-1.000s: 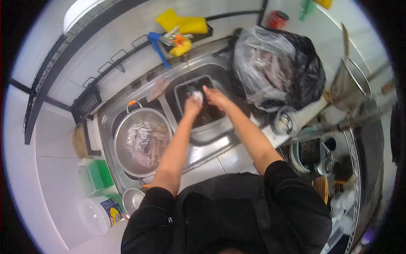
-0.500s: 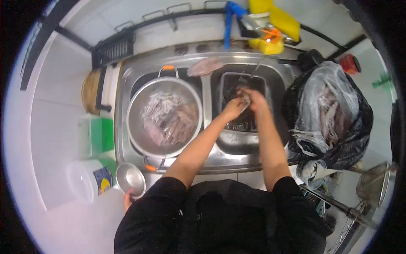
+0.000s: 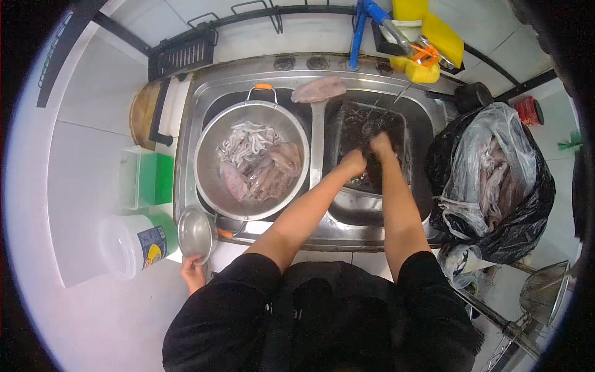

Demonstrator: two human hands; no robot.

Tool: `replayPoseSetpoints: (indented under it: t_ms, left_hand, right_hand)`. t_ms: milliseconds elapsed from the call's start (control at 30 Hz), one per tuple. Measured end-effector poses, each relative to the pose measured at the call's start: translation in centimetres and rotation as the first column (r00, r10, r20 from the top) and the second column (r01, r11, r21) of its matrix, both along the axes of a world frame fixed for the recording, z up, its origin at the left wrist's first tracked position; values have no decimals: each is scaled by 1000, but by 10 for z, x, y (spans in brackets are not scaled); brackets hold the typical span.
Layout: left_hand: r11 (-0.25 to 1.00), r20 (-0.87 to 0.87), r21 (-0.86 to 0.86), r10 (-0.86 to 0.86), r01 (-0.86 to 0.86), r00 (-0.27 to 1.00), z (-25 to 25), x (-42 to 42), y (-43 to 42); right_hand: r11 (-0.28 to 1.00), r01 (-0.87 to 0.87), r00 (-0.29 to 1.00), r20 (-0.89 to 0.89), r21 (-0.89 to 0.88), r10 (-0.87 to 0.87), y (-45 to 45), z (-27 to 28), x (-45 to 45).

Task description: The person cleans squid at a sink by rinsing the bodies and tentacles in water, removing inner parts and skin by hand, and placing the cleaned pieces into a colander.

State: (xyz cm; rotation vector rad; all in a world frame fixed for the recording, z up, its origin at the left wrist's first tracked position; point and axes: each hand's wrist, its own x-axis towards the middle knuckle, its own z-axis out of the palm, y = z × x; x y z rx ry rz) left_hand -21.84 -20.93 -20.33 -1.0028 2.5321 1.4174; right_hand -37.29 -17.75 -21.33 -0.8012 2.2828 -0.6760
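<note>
Both my hands dip into dark water inside a clear rectangular tub [image 3: 406,139] in the right sink basin. The fingers of my left hand [image 3: 354,163] are under the water by the tub's middle, so their grip is hidden. My right hand [image 3: 382,144] is sunk beside it, under the running tap, its fingers also out of sight. To the left, a large steel colander pot [image 3: 207,180] holds squid tentacles [image 3: 251,139] and squid bodies [image 3: 273,177]. One squid body [image 3: 319,90] lies on the divider at the back of the sink.
On the right, a black bag with a clear liner [image 3: 452,167] holds more squid. Another person's hand [image 3: 193,270] grips a metal bowl [image 3: 197,232] at front left. A green container [image 3: 162,180] and white bucket [image 3: 127,245] stand leftward; a strainer [image 3: 545,291] is at right.
My hands have gone down from above the tub into the water, and the pale piece between them is out of sight. The other person's bowl has tilted and risen slightly.
</note>
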Motion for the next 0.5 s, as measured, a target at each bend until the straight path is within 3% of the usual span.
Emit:
replayPoseSetpoints:
  t_ms: [33, 67, 100, 133, 167, 200, 233, 333, 367, 433, 500]
  left_hand:
    - [972, -144, 58, 235, -229, 961, 9, -9, 0]
    - [887, -268, 144, 461, -438, 846, 31, -16, 1]
    - [801, -111, 380, 536, -462, 837, 72, -19, -2]
    - [644, 55, 586, 575, -493, 816, 104, -19, -7]
    - [471, 9, 810, 587, -350, 809, 87, -29, -19]
    - [219, 12, 947, 706, -234, 709, 79, -37, -25]
    - [212, 12, 948, 722, -237, 692, 66, -48, -28]
    - [-56, 160, 969, 886, -242, 436, 38, -71, -40]
    - [-59, 162, 969, 883, -238, 441, 33, -70, -42]
    - [-74, 180, 967, 875, -243, 449, 29, -63, -41]
    - [-84, 193, 959, 892, -270, 409, 59, -47, -39]
  right_hand:
    - [994, 1, 1000, -8, 106, 0, -5, 16, 1]
    - [951, 107, 994, 58, -291, -94, -6, -16, -10]
    - [958, 109, 970, 238, -266, -44, -6, 48, 7]
    - [888, 53, 917, 374, -456, 137, -9, 59, 11]
    - [945, 54, 906, 413, -321, 88, -6, 102, 27]
    - [929, -68, 968, 201, -363, 149, -5, 97, 28]
    - [905, -189, 981, -25, -381, 194, -2, 92, 26]
    - [825, -346, 935, -89, -447, 344, 12, 116, 45]
    - [829, -343, 936, -91, -441, 339, 17, 128, 51]
    - [921, -335, 941, -113, -198, 318, 30, 150, 59]
    - [935, -302, 948, -161, -186, 275, 47, 148, 53]
